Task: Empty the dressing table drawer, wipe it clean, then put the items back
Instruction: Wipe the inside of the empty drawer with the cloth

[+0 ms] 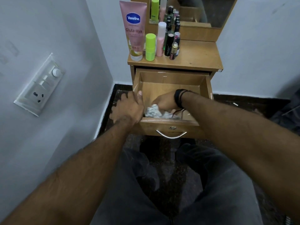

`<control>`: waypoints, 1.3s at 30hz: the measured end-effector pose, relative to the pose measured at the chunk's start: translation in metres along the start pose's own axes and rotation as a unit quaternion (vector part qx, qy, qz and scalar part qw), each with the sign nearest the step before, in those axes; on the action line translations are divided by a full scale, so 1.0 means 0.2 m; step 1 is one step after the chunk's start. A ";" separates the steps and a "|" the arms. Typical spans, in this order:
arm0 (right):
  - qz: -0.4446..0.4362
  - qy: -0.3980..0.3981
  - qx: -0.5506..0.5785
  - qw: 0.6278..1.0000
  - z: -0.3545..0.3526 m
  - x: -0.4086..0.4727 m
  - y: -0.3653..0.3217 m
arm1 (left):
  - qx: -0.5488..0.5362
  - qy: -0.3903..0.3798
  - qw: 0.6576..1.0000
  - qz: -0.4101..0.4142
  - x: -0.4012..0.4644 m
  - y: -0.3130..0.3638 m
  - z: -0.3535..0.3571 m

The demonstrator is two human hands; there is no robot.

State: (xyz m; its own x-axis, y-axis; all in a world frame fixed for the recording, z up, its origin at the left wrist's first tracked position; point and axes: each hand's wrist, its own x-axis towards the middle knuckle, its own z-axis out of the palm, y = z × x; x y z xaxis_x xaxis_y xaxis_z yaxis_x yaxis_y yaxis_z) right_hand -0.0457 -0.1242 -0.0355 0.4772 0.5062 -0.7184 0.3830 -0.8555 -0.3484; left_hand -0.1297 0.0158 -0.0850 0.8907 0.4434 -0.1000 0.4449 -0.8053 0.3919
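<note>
The wooden drawer (pixel 170 77) of the dressing table is pulled out, and nothing but the cloth and my hand lies inside. My left hand (pixel 128 109) grips the drawer's left wall, thumb inside and fingers outside. Inside the drawer, near the front left corner, my right hand (pixel 165 101) holds a crumpled white-grey cloth (pixel 154 112) against the bottom. On the tabletop (pixel 198 57) stand the cosmetics: a pink Vaseline tube (pixel 134 30), a green bottle (pixel 150 47), a pink-white bottle (pixel 160 39) and several dark small bottles (pixel 172 44).
A mirror (pixel 204 10) rises behind the tabletop. A switchboard (pixel 40 85) is on the left wall. The drawer's metal handle (pixel 171 134) faces my knees, which are in dark trousers above a dark floor. A dark object lies at the right edge.
</note>
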 end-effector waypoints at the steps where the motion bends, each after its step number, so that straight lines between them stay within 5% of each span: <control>1: -0.022 0.021 0.010 0.999 0.02 0.03 -0.06 | 0.001 0.002 1.000 0.001 0.00 0.00 0.00; 4: -0.045 0.060 0.019 0.997 0.08 0.07 -0.14 | -0.001 -0.001 1.000 -0.001 0.00 0.01 -0.01; 8: -0.016 0.012 0.064 0.998 0.04 0.00 0.02 | -0.010 -0.012 1.000 -0.005 0.00 0.01 -0.01; 13: 0.096 -0.035 -0.062 0.993 -0.01 -0.05 0.20 | -0.016 -0.021 1.000 -0.002 0.00 0.00 -0.02; 16: 0.090 -0.013 -0.098 0.991 0.00 -0.05 0.16 | -0.016 -0.016 1.000 0.006 0.00 0.00 -0.02; 21: -0.008 0.081 0.201 0.976 0.08 0.09 -0.01 | -0.013 -0.005 1.000 0.010 0.00 0.01 -0.01; 28: 0.002 0.096 0.350 0.932 0.09 0.24 0.00 | -0.013 -0.003 1.000 0.022 0.00 0.00 0.01; 30: 0.018 0.134 0.434 0.891 0.08 0.30 0.02 | -0.014 -0.003 0.999 0.029 0.00 -0.01 0.01; 33: 0.034 0.215 0.632 0.744 -0.02 0.44 0.00 | -0.006 -0.002 0.999 0.035 0.01 -0.01 0.00; 34: 0.040 0.239 0.640 0.729 -0.06 0.49 0.00 | 0.000 -0.001 0.999 0.038 0.01 -0.01 0.00; 39: 0.085 0.329 0.503 0.795 -0.14 0.62 -0.04 | 0.004 -0.012 0.999 0.035 0.01 -0.01 0.00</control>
State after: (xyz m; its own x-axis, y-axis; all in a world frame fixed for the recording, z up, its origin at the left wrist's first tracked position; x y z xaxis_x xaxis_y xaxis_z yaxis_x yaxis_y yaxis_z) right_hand 0.0313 -0.0513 -0.1046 0.8917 0.0371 -0.4511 -0.3993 -0.4047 -0.8226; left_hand -0.1292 0.0175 -0.0860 0.9213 0.3769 -0.0954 0.3828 -0.8367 0.3916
